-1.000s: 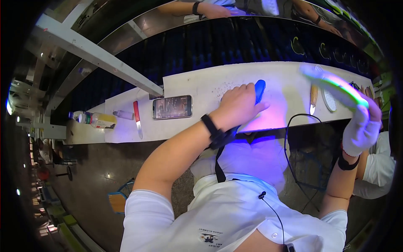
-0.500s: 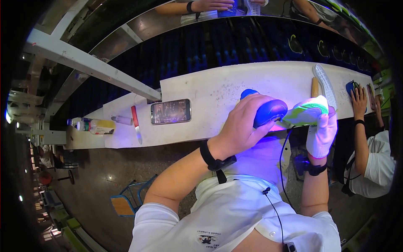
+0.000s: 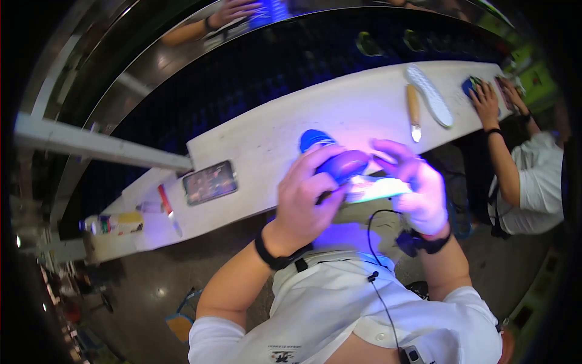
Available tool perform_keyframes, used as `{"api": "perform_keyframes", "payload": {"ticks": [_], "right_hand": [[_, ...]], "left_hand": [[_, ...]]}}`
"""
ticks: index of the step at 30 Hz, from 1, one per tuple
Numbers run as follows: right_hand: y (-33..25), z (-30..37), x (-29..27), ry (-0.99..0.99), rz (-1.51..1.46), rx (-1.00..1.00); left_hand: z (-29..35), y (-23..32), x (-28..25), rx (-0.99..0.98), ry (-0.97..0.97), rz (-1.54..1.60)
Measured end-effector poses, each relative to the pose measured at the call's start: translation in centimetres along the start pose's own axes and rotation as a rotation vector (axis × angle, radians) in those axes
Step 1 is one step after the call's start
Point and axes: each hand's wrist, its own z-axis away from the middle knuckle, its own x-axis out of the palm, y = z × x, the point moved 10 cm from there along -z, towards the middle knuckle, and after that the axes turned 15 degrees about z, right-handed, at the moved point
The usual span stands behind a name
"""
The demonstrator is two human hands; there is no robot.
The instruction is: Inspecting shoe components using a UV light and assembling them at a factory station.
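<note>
My left hand (image 3: 306,197) is closed round a blue shoe (image 3: 318,141), its fingers across the middle. One laced-looking end sticks out beyond the hand, and the dark rounded end (image 3: 353,164) points at my right hand. A partly white-gloved right hand (image 3: 424,188) is right beside it, fingers curled and blurred. Under its thumb is a glowing pale green-white piece (image 3: 377,190), washed out by violet light; its kind cannot be made out. Whether this piece touches the shoe is unclear.
On the white bench (image 3: 260,139) lie a wooden-handled blade (image 3: 413,109), a white shoe sole (image 3: 430,96), a phone (image 3: 210,182), a red-handled knife (image 3: 168,209) and bottles (image 3: 118,223). A co-worker's hand (image 3: 485,103) rests on a blue item at right. A metal post (image 3: 103,148) stands left.
My view has turned, so the bench looks tilted. My hands are closer together, and the right hand's fingers now reach toward the shoe's dark end. The left hand keeps its hold.
</note>
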Motion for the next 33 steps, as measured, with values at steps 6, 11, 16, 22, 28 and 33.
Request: {"api": "perform_keyframes", "payload": {"ticks": [6, 11, 16, 22, 28, 33], "right_hand": [[1.4, -1.3, 3.6, -0.024, -0.143, 0.027], [1.0, -0.5, 4.3, 0.031, -0.112, -0.032], [0.4, 0.2, 4.0, 0.069, 0.089, -0.195], [0.9, 0.8, 3.9, 0.087, 0.104, -0.261], [0.2, 0.4, 3.9, 0.046, 0.173, -0.249], [-1.2, -0.5, 4.7, -0.031, 0.468, -0.25]], "left_hand": [[1.8, 1.0, -1.2, -0.164, -0.046, 0.034], [4.4, 0.8, -0.4, -0.239, 0.18, 0.337], [6.7, -0.1, 0.2, -0.277, 0.344, 0.352], [6.8, 0.0, 0.1, -0.248, 0.327, 0.415], [5.5, 0.8, -1.1, -0.344, 0.333, 0.396], [2.8, 1.0, -0.9, -0.352, 0.035, 0.091]]}}
